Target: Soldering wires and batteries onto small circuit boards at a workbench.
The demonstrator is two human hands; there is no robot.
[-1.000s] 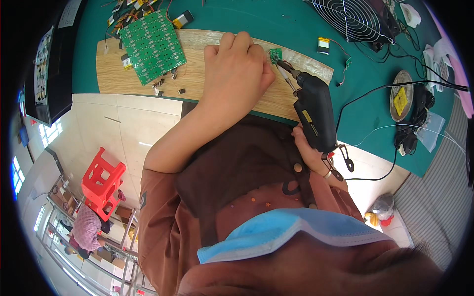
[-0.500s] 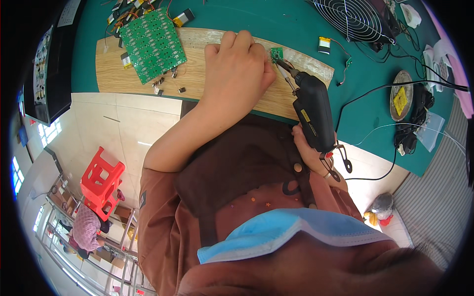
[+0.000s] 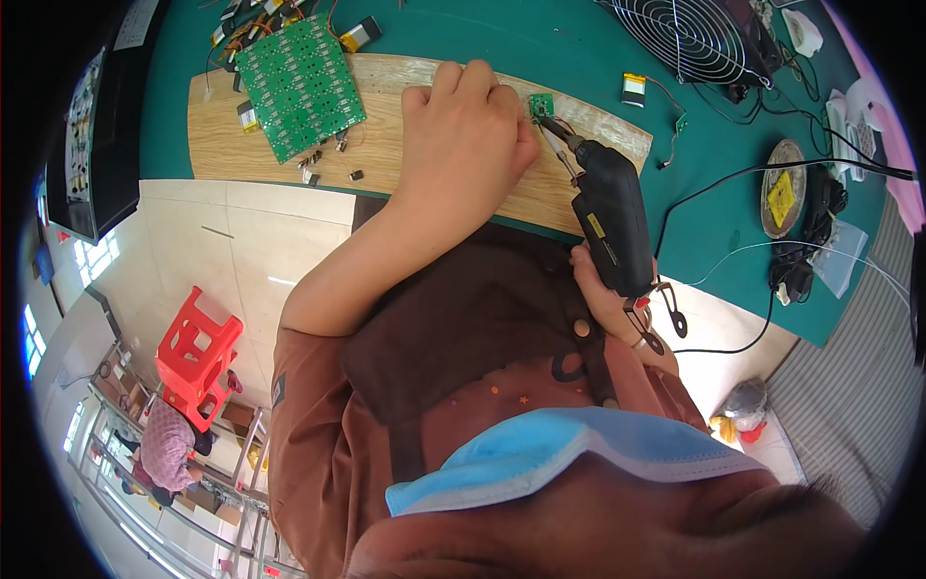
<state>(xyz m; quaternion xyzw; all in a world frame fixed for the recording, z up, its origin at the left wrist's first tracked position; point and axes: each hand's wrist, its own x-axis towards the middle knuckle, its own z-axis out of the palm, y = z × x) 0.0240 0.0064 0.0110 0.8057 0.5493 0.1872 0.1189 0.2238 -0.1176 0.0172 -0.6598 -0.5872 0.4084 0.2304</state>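
Observation:
My left hand rests on the wooden board, its fingers curled closed. Whatever those fingers may pinch is hidden beneath them. Just to the right lies a small green circuit board. The tip of a black pistol-shaped soldering gun is at that board's lower edge; whether it touches cannot be made out. My right hand grips the gun by its handle, partly hidden behind the body. Further left, a large green circuit board panel lies partly on the wood, with several small metal parts below it.
Batteries with wires pile up at the far left; a single battery lies right of the wood. A fan with a wire guard stands far right. Near the right edge sit a round tin with a yellow sponge and black cables.

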